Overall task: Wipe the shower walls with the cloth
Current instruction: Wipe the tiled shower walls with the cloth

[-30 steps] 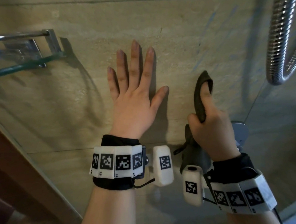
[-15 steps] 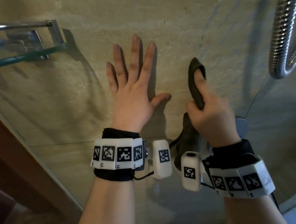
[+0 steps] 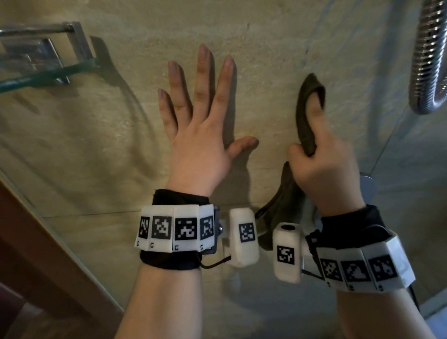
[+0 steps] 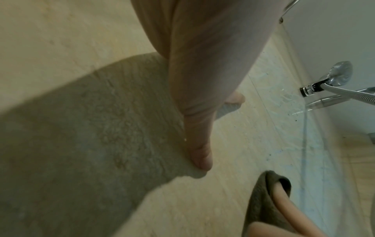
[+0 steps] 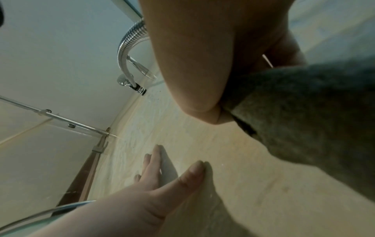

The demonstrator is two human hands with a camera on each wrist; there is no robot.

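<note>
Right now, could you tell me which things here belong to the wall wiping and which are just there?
In use: cloth, right hand gripping it, wall, left hand flat on it.
Just there: hose, glass shelf.

Left hand (image 3: 198,141) with thumb now splayed outward on the wall, right hand (image 3: 321,170) and cloth (image 3: 307,122) seemingly slightly higher.

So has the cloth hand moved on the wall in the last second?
Yes. The right hand with the cloth has slid up the wall: the cloth's tip sits higher against the hose loop than before.
</note>
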